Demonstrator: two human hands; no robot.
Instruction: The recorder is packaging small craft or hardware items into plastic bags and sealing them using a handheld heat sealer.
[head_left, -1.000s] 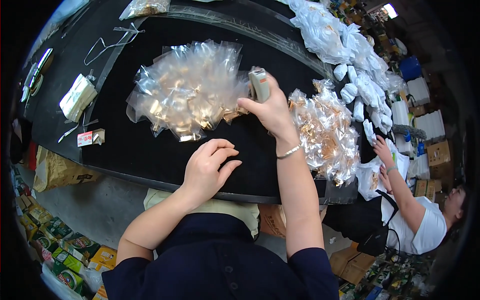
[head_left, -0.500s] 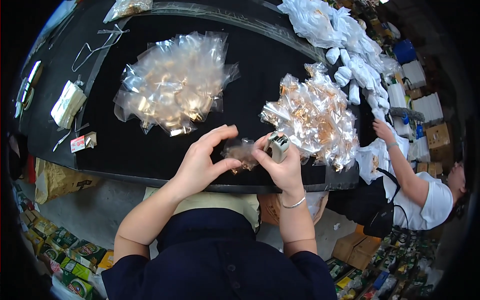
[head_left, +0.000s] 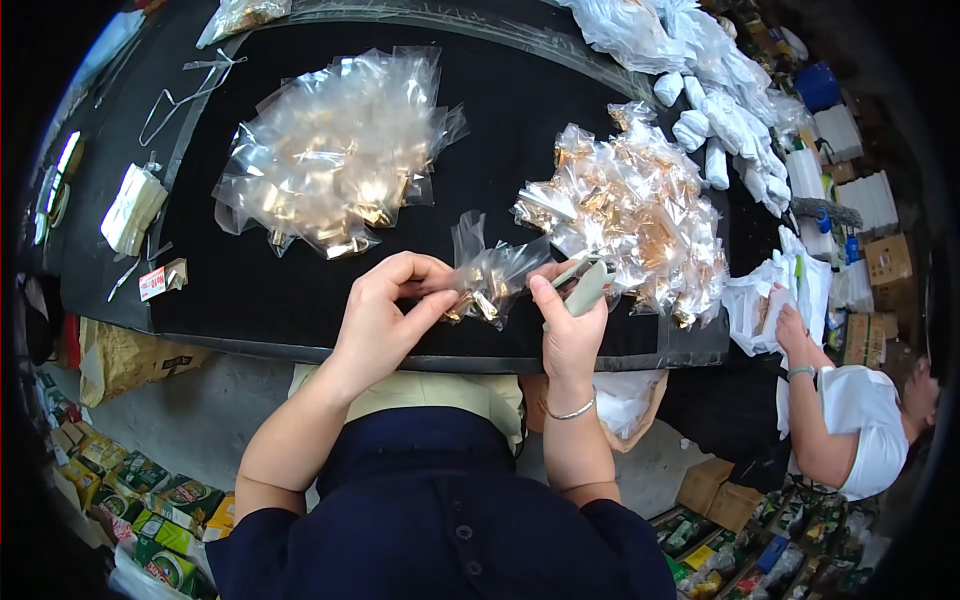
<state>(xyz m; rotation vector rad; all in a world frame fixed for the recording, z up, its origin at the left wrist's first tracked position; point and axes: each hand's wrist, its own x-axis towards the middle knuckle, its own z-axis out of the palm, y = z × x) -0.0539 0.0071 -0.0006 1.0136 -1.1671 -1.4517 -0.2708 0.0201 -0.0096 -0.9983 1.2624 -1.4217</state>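
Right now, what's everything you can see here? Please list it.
Packet: apparently one, clear and gold, between the hands.
Stapler: one, grey, in right hand.
Packet piles: two, clear and gold, on the table.
Bundle: one, white, table's left.
Small box: one, red and white, below the bundle.
Plastic bags: many, white, table's right.
Table: one, black, in front.
Sack: one, brown, lower left.
Packages: many, green and yellow, lower left.
Co-worker: one, white top, right.
Left hand: one, bare, at packet's left.
Right hand: one, bare, holding stapler.
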